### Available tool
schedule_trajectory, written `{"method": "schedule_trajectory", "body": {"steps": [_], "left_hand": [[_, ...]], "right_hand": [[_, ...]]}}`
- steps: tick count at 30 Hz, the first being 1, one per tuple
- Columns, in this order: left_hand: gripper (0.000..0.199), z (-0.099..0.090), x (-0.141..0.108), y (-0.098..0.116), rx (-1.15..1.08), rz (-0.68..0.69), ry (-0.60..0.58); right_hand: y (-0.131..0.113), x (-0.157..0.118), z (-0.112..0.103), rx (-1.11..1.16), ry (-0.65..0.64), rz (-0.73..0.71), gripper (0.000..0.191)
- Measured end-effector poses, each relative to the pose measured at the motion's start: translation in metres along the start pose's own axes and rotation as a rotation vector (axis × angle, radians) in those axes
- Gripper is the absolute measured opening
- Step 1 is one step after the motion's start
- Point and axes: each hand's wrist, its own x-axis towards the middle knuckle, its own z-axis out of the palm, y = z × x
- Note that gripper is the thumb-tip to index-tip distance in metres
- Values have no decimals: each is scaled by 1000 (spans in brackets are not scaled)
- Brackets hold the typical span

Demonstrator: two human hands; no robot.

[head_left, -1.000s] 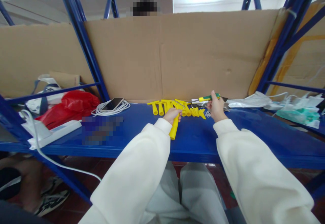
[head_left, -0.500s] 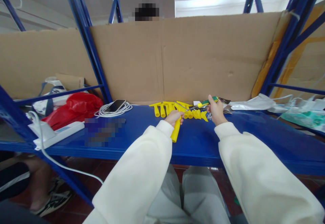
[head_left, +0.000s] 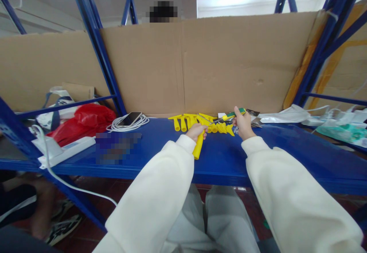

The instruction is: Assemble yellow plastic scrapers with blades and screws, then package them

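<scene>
My left hand (head_left: 197, 131) is closed round a yellow tool handle (head_left: 197, 148), whose rounded end points down toward the shelf's front. In my right hand (head_left: 242, 123) is a green and yellow screwdriver (head_left: 229, 115), its thin metal shaft pointing left toward my left hand. Whether its tip touches the held piece is too small to tell. Behind my hands, several yellow pieces (head_left: 183, 123) lie in a row on the blue shelf (head_left: 163, 149), and smaller yellow parts (head_left: 222, 128) lie between the hands.
A phone (head_left: 130, 119) lies on a coiled white cable at left, near a red bag (head_left: 88, 119) and a white power strip (head_left: 73, 147). Cardboard (head_left: 229, 61) stands along the back. White masks (head_left: 283, 115) are at right. A person's leg shows below left.
The whole view has shifted very slightly. Both hands keep almost the same place and the same hold, and the person's leg at lower left has moved a little.
</scene>
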Motion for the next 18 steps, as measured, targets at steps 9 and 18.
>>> {"method": "schedule_trajectory", "body": {"steps": [9, 18], "left_hand": [[28, -2, 2, 0, 2, -5, 25], [29, -3, 3, 0, 11, 1, 75]], "right_hand": [[-1, -1, -1, -13, -56, 102, 45], [-12, -6, 2, 46, -84, 220, 24]]}}
